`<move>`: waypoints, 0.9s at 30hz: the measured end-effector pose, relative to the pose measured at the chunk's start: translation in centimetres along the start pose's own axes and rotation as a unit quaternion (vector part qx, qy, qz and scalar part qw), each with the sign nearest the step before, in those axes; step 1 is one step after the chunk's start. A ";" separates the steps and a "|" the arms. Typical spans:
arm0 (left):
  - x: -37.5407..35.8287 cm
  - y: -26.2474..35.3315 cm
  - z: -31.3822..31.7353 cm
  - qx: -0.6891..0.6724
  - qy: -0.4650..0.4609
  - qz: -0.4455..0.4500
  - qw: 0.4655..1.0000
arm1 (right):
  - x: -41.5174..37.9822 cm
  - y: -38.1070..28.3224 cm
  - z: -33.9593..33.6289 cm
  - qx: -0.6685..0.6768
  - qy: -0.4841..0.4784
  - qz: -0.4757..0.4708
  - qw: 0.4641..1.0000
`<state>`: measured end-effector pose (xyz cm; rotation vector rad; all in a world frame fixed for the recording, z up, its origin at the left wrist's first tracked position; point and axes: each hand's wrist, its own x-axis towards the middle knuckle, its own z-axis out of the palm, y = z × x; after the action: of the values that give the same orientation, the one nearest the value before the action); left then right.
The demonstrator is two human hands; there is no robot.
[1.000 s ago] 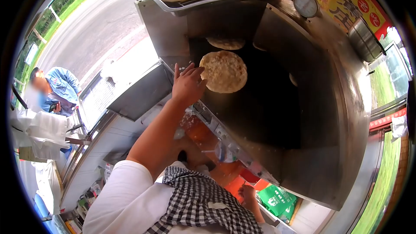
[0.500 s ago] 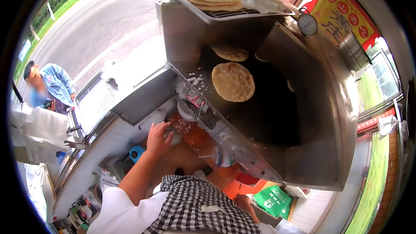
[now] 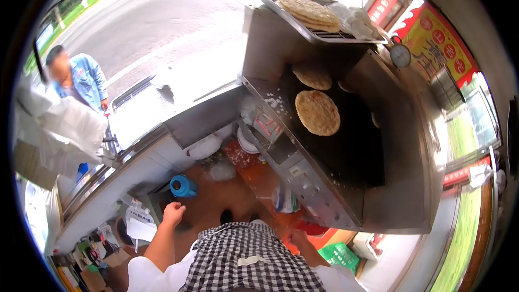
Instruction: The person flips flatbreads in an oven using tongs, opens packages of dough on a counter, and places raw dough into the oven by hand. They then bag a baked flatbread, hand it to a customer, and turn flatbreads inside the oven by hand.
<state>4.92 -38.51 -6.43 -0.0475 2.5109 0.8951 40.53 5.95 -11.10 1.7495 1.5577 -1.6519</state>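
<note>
**Flatbread [image 3: 318,112] nearer the right hand [image 3: 296,237] than the left hand [image 3: 173,213]**

Upper left of the frame: a person in a blue jacket [image 3: 88,79], outside by the road. Below, at the left edge, hanging plastic bags [image 3: 70,130].

Lower left of centre: the left hand, just below and slightly left of a blue jug [image 3: 184,186], with no contact apparent. Nothing visible in the grasp; fingers small and blurred, so cannot tell whether apart or folded.

Bottom centre: a checked apron [image 3: 246,262]. Just to its right, the right hand, near a red container [image 3: 316,228] and left of a green bag [image 3: 339,255]. Fingers too indistinct to read; cannot tell whether spread or together, or on what.

Right of centre: the flatbread, flat on the dark griddle [image 3: 357,148]. From the left hand, well up and to the right; from the right hand, almost straight up, slightly right. Nearly round, a little longer from upper left to lower right. Just above, a second flatbread [image 3: 312,77]. At the top, more stacked in a metal tray [image 3: 292,24].
</note>
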 end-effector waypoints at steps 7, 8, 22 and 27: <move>-12.0 -11.9 3.3 -0.108 0.088 -0.307 0.941 | 1.0 -5.6 -2.1 0.019 -0.064 0.005 0.998; -14.0 -12.8 3.8 -0.114 0.107 -0.336 0.929 | 0.4 -6.6 -2.2 0.040 -0.064 0.013 0.997; -21.7 -11.8 10.4 -0.160 0.134 -0.307 0.929 | 2.4 -6.0 -4.3 -0.131 -0.173 0.077 0.973; -22.3 -13.4 9.7 -0.167 0.108 -0.350 0.915 | 6.5 -6.1 -5.7 -0.023 -0.285 0.037 0.957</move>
<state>31.23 -45.91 -11.02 -1.1308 2.2102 1.0109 37.13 15.96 -12.07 1.1376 1.2269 -1.8443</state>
